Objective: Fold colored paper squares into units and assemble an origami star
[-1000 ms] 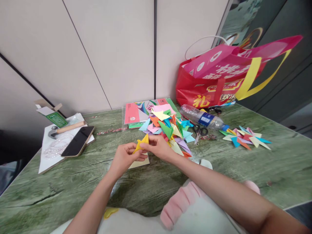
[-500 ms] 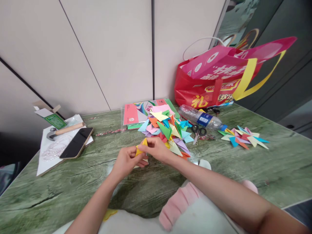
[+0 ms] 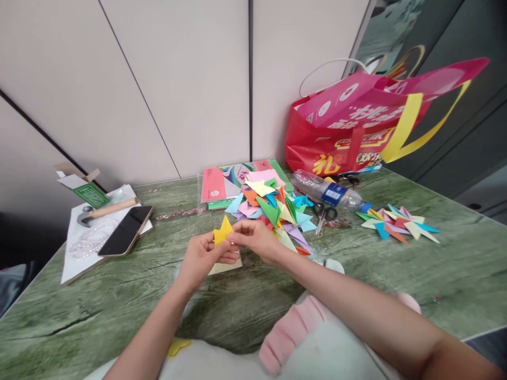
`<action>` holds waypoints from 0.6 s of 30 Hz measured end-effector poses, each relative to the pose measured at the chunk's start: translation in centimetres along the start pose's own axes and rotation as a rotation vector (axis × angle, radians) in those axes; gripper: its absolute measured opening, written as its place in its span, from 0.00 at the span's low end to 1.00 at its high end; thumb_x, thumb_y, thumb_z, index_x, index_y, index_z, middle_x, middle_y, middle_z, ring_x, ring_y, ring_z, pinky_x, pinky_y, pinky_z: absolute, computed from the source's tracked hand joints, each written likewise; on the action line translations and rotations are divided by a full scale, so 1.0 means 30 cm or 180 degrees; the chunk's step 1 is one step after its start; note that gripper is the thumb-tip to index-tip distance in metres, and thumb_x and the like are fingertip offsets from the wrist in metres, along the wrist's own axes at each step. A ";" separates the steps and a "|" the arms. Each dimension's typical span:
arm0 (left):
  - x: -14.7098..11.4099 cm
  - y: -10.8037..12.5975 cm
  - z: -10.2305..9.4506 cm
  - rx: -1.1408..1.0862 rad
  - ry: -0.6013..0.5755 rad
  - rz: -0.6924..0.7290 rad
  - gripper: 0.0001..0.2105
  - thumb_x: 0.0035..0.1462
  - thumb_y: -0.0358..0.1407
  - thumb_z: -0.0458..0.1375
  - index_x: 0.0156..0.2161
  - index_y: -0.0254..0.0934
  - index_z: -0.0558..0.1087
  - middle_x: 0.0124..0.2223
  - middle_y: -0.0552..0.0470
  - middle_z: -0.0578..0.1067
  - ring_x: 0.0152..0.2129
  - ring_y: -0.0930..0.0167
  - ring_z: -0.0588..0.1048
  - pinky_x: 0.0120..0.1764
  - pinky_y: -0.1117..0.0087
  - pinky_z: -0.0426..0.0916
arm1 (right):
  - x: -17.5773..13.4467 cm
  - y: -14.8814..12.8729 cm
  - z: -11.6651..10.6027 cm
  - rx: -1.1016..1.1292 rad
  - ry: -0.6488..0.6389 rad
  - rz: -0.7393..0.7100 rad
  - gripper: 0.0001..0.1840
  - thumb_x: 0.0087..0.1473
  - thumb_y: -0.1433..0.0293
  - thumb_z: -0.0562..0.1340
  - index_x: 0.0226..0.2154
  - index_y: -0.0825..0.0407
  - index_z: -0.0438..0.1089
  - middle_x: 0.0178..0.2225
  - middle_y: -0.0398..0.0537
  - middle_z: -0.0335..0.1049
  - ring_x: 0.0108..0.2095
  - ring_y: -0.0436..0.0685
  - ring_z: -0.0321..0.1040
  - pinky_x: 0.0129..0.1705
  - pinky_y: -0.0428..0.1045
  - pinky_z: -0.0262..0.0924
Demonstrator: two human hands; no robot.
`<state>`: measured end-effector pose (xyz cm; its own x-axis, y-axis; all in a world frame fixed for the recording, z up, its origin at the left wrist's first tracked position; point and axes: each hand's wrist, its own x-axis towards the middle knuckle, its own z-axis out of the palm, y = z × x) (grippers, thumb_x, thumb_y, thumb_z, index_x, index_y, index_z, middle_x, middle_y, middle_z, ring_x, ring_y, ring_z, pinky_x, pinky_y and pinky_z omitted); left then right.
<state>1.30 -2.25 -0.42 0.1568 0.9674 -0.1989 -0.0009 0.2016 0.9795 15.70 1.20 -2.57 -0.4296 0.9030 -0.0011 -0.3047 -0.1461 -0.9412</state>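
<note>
My left grip (image 3: 201, 257) pinched on yellow folded paper (image 3: 222, 233), thumb low in front. My right grip (image 3: 258, 240) clamped at its right edge. Paper held above cream sheet (image 3: 226, 267) on counter (image 3: 130, 301), near the coloured pile (image 3: 270, 210).

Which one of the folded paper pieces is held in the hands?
The yellow piece, held by the left hand and right hand; the others lie in the middle heap or the right-side cluster.

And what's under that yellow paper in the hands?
Below the yellow paper and the left hand, some pale paper lies on the green table. Its near edge shows; the left hand covers the far part, so I can't tell what's there.
</note>
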 end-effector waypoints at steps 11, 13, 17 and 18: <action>-0.015 0.012 0.002 -0.0724 -0.1180 0.0300 0.17 0.51 0.32 0.57 0.47 0.30 0.67 0.49 0.37 0.70 0.46 0.58 0.68 0.51 0.56 0.60 | 0.019 -0.008 -0.040 0.0857 0.0125 0.0596 0.14 0.34 0.65 0.68 0.22 0.57 0.67 0.20 0.40 0.66 0.21 0.44 0.62 0.24 0.42 0.56; -0.019 0.017 0.003 -0.0720 -0.1217 0.0291 0.17 0.51 0.32 0.58 0.47 0.30 0.68 0.50 0.37 0.69 0.48 0.58 0.67 0.52 0.55 0.59 | 0.019 -0.011 -0.043 0.0958 0.0054 0.0635 0.14 0.34 0.65 0.68 0.22 0.57 0.66 0.20 0.40 0.66 0.21 0.44 0.62 0.24 0.41 0.56; -0.022 0.022 0.006 -0.0631 -0.1221 0.0300 0.18 0.50 0.32 0.58 0.47 0.30 0.67 0.51 0.37 0.68 0.48 0.58 0.67 0.52 0.55 0.58 | 0.022 -0.005 -0.044 0.0927 0.0008 0.0593 0.14 0.36 0.65 0.67 0.23 0.57 0.66 0.21 0.40 0.66 0.21 0.44 0.62 0.25 0.42 0.56; -0.021 0.021 0.007 -0.0603 -0.1185 0.0302 0.18 0.50 0.32 0.58 0.47 0.30 0.67 0.50 0.37 0.69 0.47 0.58 0.67 0.52 0.56 0.59 | 0.023 0.000 -0.042 0.0831 0.0048 0.0530 0.14 0.37 0.64 0.67 0.23 0.57 0.66 0.21 0.40 0.67 0.22 0.45 0.63 0.25 0.42 0.57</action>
<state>1.39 -2.76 0.34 0.4931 0.8686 -0.0490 -0.2085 0.1727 0.9626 16.48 2.33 -2.98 -0.4799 0.8636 -0.1547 -0.4402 -0.3896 -0.8090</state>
